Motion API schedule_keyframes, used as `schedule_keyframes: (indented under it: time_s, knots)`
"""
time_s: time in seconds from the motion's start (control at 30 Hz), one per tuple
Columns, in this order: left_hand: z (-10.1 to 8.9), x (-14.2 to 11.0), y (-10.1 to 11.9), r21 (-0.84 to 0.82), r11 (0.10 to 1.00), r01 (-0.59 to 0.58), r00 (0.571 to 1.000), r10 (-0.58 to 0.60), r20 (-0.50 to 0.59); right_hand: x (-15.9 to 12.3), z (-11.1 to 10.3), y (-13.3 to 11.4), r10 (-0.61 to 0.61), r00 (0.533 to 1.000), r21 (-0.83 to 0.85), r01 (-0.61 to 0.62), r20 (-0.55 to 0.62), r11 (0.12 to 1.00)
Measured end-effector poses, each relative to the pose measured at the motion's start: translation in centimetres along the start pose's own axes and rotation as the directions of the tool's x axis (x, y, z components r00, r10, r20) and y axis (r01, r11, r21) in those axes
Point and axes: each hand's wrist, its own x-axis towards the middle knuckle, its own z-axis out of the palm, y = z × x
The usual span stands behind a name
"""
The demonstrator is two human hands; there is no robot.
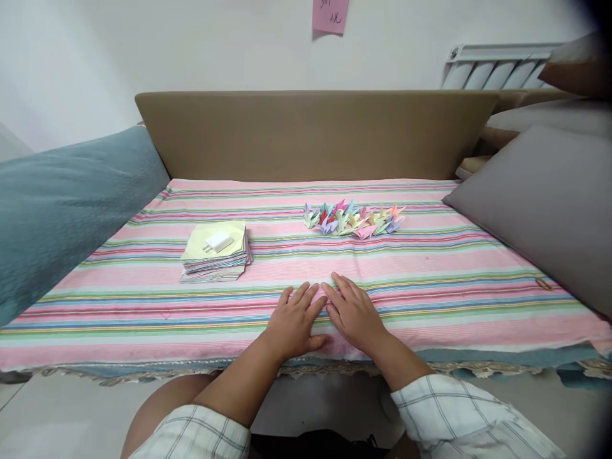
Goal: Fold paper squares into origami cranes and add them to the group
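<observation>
My left hand (295, 319) and my right hand (354, 312) lie flat side by side on the striped cloth (430, 280), fingers stretched out and pressing on a small pink paper (321, 294) that is mostly hidden beneath them. A stack of coloured paper squares (216, 258) sits to the far left with a white charger plug (218, 241) on top. A heap of several folded paper cranes (354, 219) lies further back, right of centre.
A teal cushion (62, 204) bounds the left side and a grey pillow (545, 204) the right. A tan backrest (310, 134) stands behind. A pink note (329, 15) hangs on the wall, with a radiator (492, 67) at the back right.
</observation>
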Motion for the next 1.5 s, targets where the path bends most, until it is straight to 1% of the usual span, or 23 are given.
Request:
schedule_keyframes:
  time_s: [0.23,0.4,0.5,0.57,0.67,0.73,0.93,1.07,1.17,1.23,1.3,1.4,1.5]
  knots:
    - [0.1,-0.1,-0.1,0.012,1.000,0.002,1.000,-0.002,-0.005,0.0,-0.5,0.3,0.059,0.998,-0.083,-0.056,0.035,0.995]
    - [0.0,0.0,-0.1,-0.006,1.000,0.009,1.000,-0.009,0.025,-0.9,-0.9,1.4,0.116,0.990,-0.154,-0.103,0.084,0.983]
    - [-0.1,0.0,0.0,-0.008,1.000,0.014,0.999,-0.014,0.028,-1.2,-1.1,1.7,0.163,0.984,-0.187,-0.148,0.068,0.971]
    - [-0.1,0.0,0.0,-0.006,1.000,0.017,0.999,-0.017,0.029,-1.4,-1.3,1.5,0.137,0.990,-0.177,-0.129,0.036,0.976]
    - [-0.1,0.0,0.0,-0.003,1.000,0.016,0.999,-0.016,0.029,-1.7,-1.3,0.8,0.009,1.000,-0.128,-0.006,0.024,0.992]
    - [-0.1,0.0,0.0,-0.003,1.000,0.014,1.000,-0.014,0.027,-1.8,-1.2,0.5,-0.024,0.999,-0.111,0.028,0.037,0.993]
    - [0.0,0.0,-0.1,0.001,1.000,0.011,0.999,-0.011,0.031,-2.0,-1.5,1.0,0.077,0.996,-0.134,-0.070,0.048,0.988]
    - [-0.1,0.0,-0.1,0.008,1.000,0.001,1.000,-0.001,0.028,-1.8,-2.2,1.6,0.109,0.994,-0.141,-0.106,0.015,0.984]
    - [-0.1,0.0,-0.2,0.010,1.000,-0.006,1.000,0.006,0.025,-1.5,-2.4,1.7,0.130,0.991,-0.106,-0.133,-0.030,0.985]
    - [-0.1,0.0,-0.3,0.008,1.000,-0.013,1.000,0.013,0.023,-1.2,-2.1,1.6,0.109,0.993,-0.064,-0.113,-0.054,0.992]
    - [0.0,-0.1,-0.3,0.003,1.000,-0.017,1.000,0.017,0.022,-1.0,-1.6,1.4,0.067,0.997,-0.041,-0.069,-0.049,0.997]
    - [0.0,-0.1,-0.3,-0.005,1.000,-0.015,0.999,0.015,0.029,-0.8,-0.7,1.2,0.029,1.000,-0.061,-0.029,-0.002,0.998]
    - [0.0,0.0,-0.3,-0.016,1.000,-0.001,0.999,0.002,0.043,-1.0,-0.2,1.1,0.031,0.999,-0.103,-0.029,0.021,0.994]
